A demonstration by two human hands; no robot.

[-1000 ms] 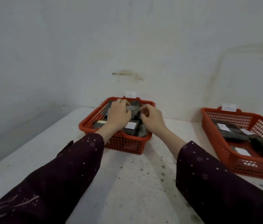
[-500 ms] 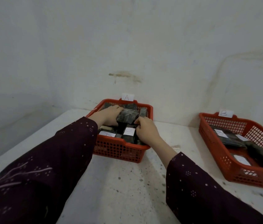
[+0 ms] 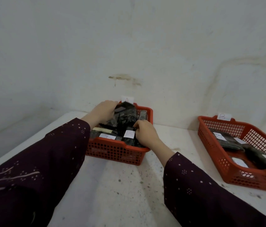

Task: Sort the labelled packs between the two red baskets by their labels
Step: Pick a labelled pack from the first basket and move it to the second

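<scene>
Left hand (image 3: pixel 103 110) clamped on top pack (image 3: pixel 125 116) at its left edge, fingers over the far side, above basket A (image 3: pixel 117 151). The pack is tipped up with its long axis running near to far. The far end is raised toward tag A (image 3: pixel 127 99), the near end is down among the other packs, and the broad face is toward me. My right hand (image 3: pixel 143 131) is at the near right of basket A, fingers curled against the upper right edge of a labelled pack (image 3: pixel 129 134) standing there. Can't tell if they actually pinch it. Half a second ago the top pack lay lower and flatter and tag A was fully clear. Now the pack's top corner reaches the tag's lower edge in view. The right hand has barely shifted. The top pack is dark, glossy, crinkled film, mottled grey, with a dull patch near my fingers; can't tell if that's a label. Both baskets are red plastic lattice, rectangular, with flared walls. Basket B (image 3: pixel 243 176) is well apart to the right with tag B (image 3: pixel 222 116) on its far rim, and flat dark B packs (image 3: pixel 227 140) with white labels lie inside. The table (image 3: pixel 120 185) is white with dark specks. Sleeves (image 3: pixel 194 185) are dark purple and dotted.
</scene>
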